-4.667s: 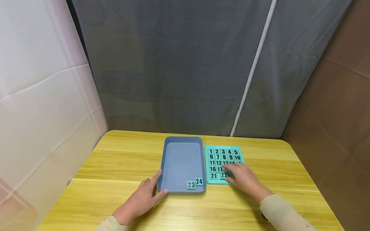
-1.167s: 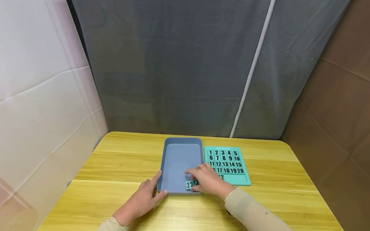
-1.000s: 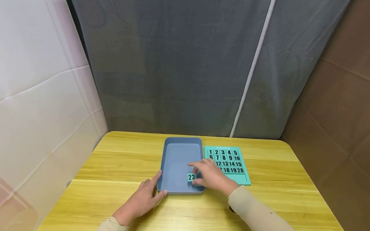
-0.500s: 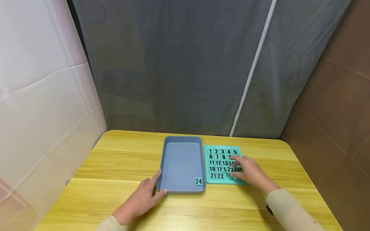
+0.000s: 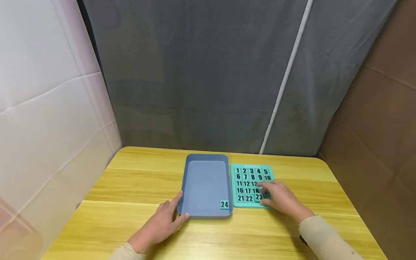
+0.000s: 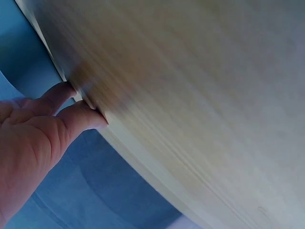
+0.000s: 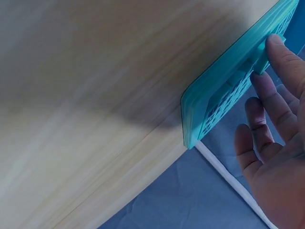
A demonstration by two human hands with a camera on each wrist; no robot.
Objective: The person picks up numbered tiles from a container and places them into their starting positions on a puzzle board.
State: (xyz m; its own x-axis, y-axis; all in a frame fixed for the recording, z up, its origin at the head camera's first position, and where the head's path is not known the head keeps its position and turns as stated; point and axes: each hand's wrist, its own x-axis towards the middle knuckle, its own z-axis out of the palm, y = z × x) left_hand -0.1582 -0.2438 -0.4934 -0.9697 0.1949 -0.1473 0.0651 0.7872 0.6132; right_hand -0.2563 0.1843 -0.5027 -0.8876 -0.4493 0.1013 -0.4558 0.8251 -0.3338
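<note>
My right hand [image 5: 280,198] pinches a teal number tile marked 23 [image 5: 258,197] between thumb and finger. It holds the tile at the bottom row of the teal number board [image 5: 239,203], right of the 22. The right wrist view shows the pinched tile [image 7: 260,58] slightly tilted over the board's recess. Rows 1 to 22 lie in order, some tiles hidden behind the hand. With spread, fairly straight fingers, my left hand [image 5: 162,221] touches the left side and near left corner of the blue-grey tray [image 5: 204,217]. One tile, 24 [image 5: 224,204], lies in the tray's near right corner.
Tray and board stand side by side on a yellow wood table [image 5: 136,187]. A grey curtain [image 5: 201,79] hangs behind the far edge. A white cloth [image 5: 55,94] is on the left, a brown one [image 5: 380,108] on the right.
The right hand pressed down the 22 tile area, then took tile 23 from the tray and carried it right onto the board's bottom row. The left hand stayed at the tray.
</note>
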